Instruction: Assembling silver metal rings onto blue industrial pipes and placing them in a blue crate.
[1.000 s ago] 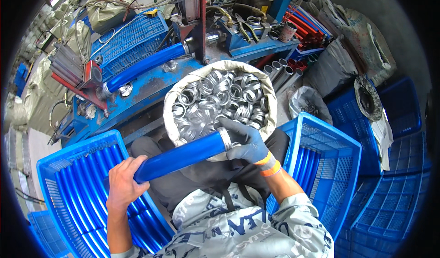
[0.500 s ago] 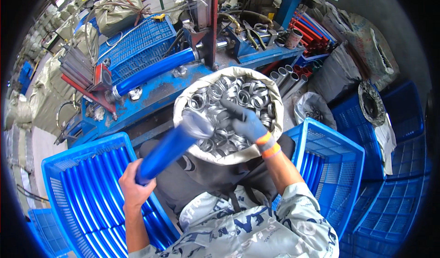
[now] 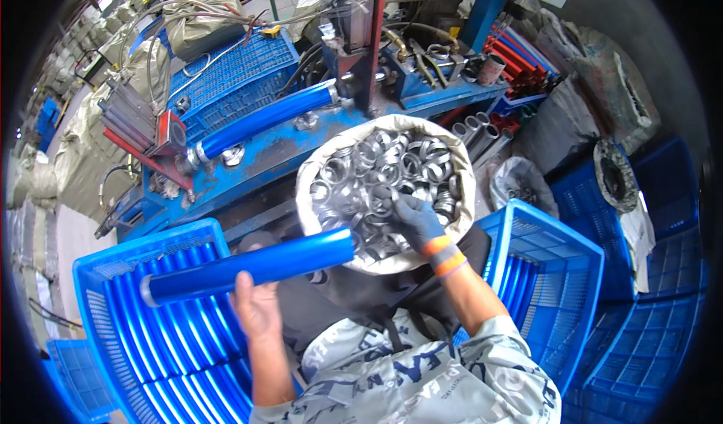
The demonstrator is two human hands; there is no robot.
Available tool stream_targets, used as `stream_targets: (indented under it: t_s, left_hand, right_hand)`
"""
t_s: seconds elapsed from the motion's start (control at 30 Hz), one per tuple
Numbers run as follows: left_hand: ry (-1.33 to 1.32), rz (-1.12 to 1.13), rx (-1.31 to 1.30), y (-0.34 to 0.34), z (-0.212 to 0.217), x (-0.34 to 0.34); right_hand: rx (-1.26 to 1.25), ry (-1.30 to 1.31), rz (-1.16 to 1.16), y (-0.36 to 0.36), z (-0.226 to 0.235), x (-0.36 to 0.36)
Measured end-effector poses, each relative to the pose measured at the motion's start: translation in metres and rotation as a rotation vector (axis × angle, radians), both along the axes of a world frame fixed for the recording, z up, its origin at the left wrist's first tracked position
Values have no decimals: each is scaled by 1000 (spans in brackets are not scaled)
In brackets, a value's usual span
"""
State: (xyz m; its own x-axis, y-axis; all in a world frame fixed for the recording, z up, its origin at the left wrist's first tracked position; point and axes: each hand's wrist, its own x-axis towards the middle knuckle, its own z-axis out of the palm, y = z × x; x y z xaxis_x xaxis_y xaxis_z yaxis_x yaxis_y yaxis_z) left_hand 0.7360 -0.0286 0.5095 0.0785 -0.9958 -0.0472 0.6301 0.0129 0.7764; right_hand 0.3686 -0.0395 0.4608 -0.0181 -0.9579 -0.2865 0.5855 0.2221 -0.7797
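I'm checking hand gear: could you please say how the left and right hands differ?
The left hand is bare; the right hand wears a dark glove. The left hand holds a blue tube; the right hand is at the metal rings in a cloth bag. Both come from patterned sleeves.

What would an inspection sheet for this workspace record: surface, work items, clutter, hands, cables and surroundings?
Surface: worn blue-painted metal bench bearing a glossy blue cylindrical tube.
Work items: second glossy blue cylindrical tube, silvery band at its left end; silvery metal rings inside a round cream fabric sack.
Clutter: long-handled metal pliers on the bench.
Left hand: bare, holding the second tube.
Right hand: grey-gloved, fingertips among the rings; whether it grips one, cannot tell.
Cables: pale flexible hoses at upper left.
Surroundings: left blue plastic crate and right blue plastic crate, both containing blue tubes; red cylindrical tubes near the bench's right end.
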Motion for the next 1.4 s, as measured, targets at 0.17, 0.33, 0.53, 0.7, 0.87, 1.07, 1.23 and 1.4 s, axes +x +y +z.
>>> stream_targets:
  t_s: [0.17, 0.33, 0.53, 0.7, 0.87, 1.07, 1.23, 1.4]
  left_hand:
    - [145, -30, 93, -9, -17, -44]
    - [104, 5, 50, -5, -16, -47]
    - [82, 2, 38, -9, -12, -42]
    - [52, -15, 16, -31, -10, -45]
    - [183, 17, 4, -41, -8, -3]
    - [317, 119, 64, -54, 9, 21]
    - [406, 93, 114, -55, 17, 17]
    - [258, 168, 216, -67, 1, 29]
  right_hand:
    - [-252, 162, 70, 17, 25, 16]
    - [-218, 129, 3, 25, 40, 33]
    - [-275, 68, 82, 21, 47, 32]
    - [-217, 251, 116, -1, 66, 25]
    - [-448, 412, 311, -53, 92, 49]
    - [-497, 665, 85, -236, 61, 65]
    - [-535, 1879, -108, -334, 22, 55]
    - [-449, 2088, 175, -334, 51, 56]
